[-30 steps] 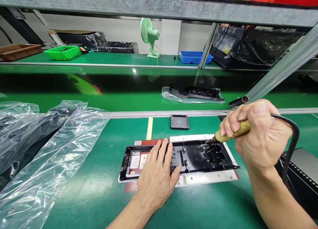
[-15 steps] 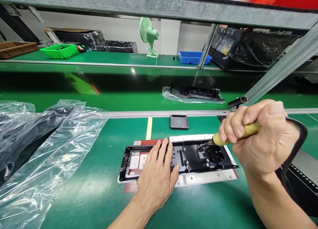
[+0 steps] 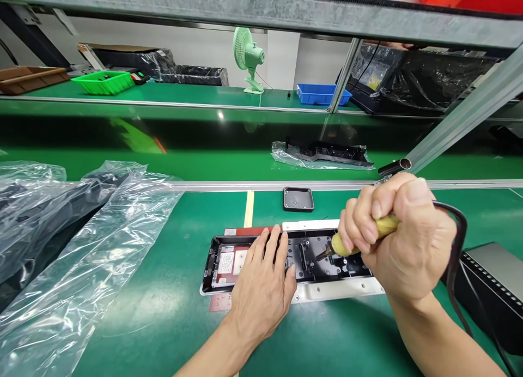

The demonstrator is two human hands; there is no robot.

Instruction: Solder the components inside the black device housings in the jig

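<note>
A long black plastic housing (image 3: 302,257) lies on a white and red fixture (image 3: 343,290) on the green bench. My left hand (image 3: 263,281) rests flat across the housing's left half, fingers stretched out. My right hand (image 3: 398,232) is wrapped round the yellow handle of a soldering iron (image 3: 343,245), whose cable runs back over the wrist. The iron's metal tip points down and left, at the inside of the housing near its middle; whether it touches is too small to tell. Behind the housing sits a small black tray-like cover (image 3: 298,199).
Clear plastic bags with black parts (image 3: 93,230) cover the left side. A bagged black part (image 3: 322,154) lies beyond the metal rail (image 3: 229,186). At right are a black box (image 3: 490,295) and a slanted metal post (image 3: 461,110). A green fan (image 3: 247,55) stands behind.
My right hand has moved left with the iron, bringing its tip from the housing's right part towards the middle. My left hand stays on the housing. The view has shifted slightly.
</note>
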